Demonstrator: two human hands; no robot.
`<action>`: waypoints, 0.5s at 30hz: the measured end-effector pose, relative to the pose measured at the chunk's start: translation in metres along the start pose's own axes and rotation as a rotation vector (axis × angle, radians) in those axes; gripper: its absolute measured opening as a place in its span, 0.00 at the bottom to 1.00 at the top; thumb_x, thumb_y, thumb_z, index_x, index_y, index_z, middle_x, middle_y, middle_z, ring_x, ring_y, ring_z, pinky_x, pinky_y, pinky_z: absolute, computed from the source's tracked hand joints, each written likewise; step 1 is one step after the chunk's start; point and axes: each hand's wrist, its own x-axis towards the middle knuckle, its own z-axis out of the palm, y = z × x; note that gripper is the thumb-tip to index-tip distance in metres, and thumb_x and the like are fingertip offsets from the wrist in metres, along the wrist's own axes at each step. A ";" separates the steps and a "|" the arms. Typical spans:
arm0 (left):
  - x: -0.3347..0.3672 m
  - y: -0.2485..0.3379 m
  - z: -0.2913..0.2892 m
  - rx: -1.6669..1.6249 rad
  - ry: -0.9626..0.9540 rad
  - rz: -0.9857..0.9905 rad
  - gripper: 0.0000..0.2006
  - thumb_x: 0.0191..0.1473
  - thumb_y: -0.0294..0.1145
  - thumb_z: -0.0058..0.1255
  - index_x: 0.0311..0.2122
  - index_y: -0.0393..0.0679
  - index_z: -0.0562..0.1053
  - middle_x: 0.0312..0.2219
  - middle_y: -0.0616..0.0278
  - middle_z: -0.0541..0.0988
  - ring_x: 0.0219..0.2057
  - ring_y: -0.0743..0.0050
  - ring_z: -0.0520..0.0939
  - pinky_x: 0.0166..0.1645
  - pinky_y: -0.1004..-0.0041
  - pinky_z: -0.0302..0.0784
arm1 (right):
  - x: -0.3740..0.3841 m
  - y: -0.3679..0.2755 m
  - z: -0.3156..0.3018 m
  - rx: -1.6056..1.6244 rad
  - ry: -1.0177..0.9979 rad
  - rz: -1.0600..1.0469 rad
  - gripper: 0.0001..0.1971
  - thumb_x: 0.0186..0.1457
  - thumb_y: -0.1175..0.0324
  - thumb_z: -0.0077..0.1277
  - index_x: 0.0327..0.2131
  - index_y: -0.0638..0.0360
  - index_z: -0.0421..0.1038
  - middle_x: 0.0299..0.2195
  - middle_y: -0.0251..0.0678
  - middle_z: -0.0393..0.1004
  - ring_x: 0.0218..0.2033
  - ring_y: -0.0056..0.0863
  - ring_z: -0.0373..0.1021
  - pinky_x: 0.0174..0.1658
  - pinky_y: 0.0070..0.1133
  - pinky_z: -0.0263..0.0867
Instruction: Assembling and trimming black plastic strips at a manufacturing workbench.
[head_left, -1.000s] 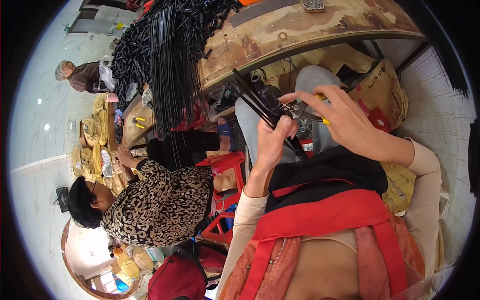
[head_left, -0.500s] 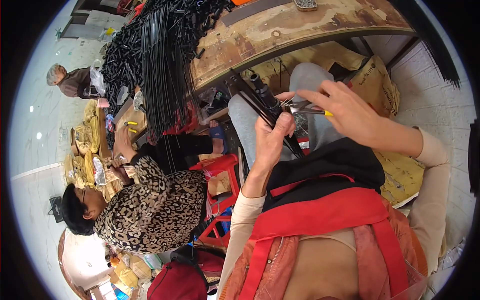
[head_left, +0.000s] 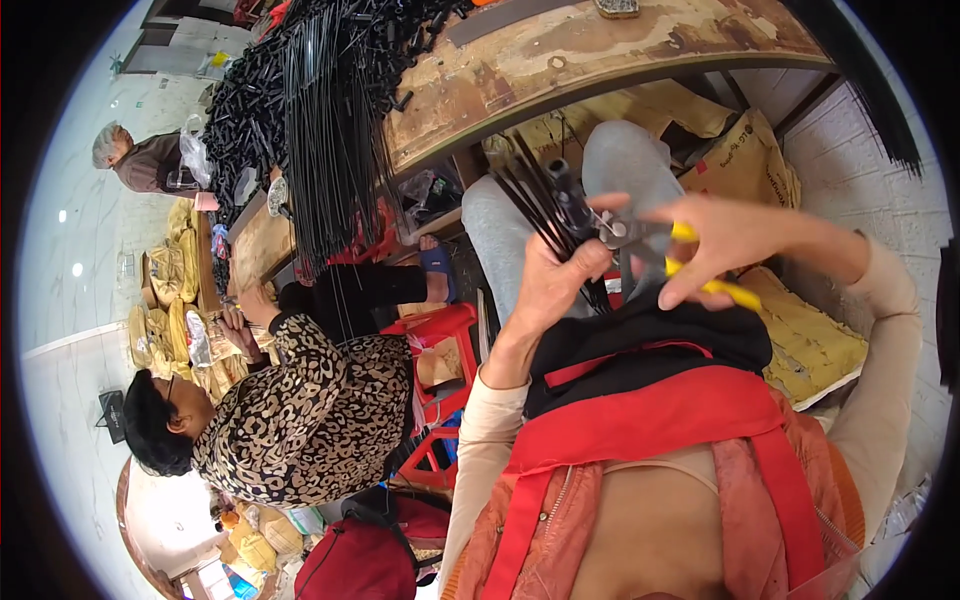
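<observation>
from my far-off seat, i have the left hand (head_left: pixel 557 282) closed around a bunch of thin black rods (head_left: pixel 533 208) that poke up past its fingers. a black tube (head_left: pixel 572 205) is just beside them, above the left thumb. the right hand (head_left: pixel 725 245) looks blurry, and it grips 1 pair of pliers (head_left: pixel 618 231) with yellow handles. the head of the pliers is by the low end of the tube. i can't tell if its jaws bite on anything. the rods and tube are up over the lap, between 2 grey knees. past the knees i see a worn wooden table (head_left: pixel 560 70), with a big heap of short black pieces (head_left: pixel 245 135) on it.
</observation>
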 end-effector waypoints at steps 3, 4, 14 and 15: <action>0.003 -0.005 0.001 -0.033 0.035 0.004 0.21 0.57 0.32 0.53 0.54 0.34 0.67 0.22 0.73 0.68 0.22 0.87 0.65 0.27 0.82 0.61 | -0.007 0.001 0.017 -0.395 0.334 -0.001 0.23 0.50 0.63 0.58 0.44 0.64 0.62 0.21 0.36 0.70 0.23 0.27 0.71 0.27 0.24 0.64; 0.005 -0.006 -0.001 -0.039 0.062 0.057 0.21 0.58 0.30 0.51 0.54 0.34 0.66 0.21 0.73 0.67 0.22 0.86 0.65 0.27 0.81 0.61 | -0.007 0.010 0.012 -0.666 0.510 -0.223 0.22 0.51 0.62 0.56 0.45 0.64 0.62 0.24 0.37 0.70 0.27 0.32 0.70 0.30 0.27 0.65; -0.002 -0.006 -0.003 -0.048 -0.026 0.057 0.29 0.56 0.44 0.54 0.54 0.30 0.66 0.22 0.72 0.67 0.22 0.85 0.64 0.26 0.81 0.60 | -0.014 0.010 0.013 0.463 -0.160 0.188 0.20 0.54 0.66 0.51 0.43 0.73 0.60 0.17 0.37 0.70 0.07 0.23 0.63 0.14 0.19 0.61; -0.001 -0.007 -0.002 -0.044 -0.047 0.044 0.27 0.57 0.44 0.54 0.53 0.30 0.67 0.22 0.72 0.67 0.21 0.85 0.64 0.26 0.81 0.60 | -0.019 0.002 0.019 0.212 0.017 0.140 0.21 0.54 0.66 0.52 0.44 0.71 0.60 0.18 0.38 0.70 0.12 0.26 0.66 0.18 0.20 0.62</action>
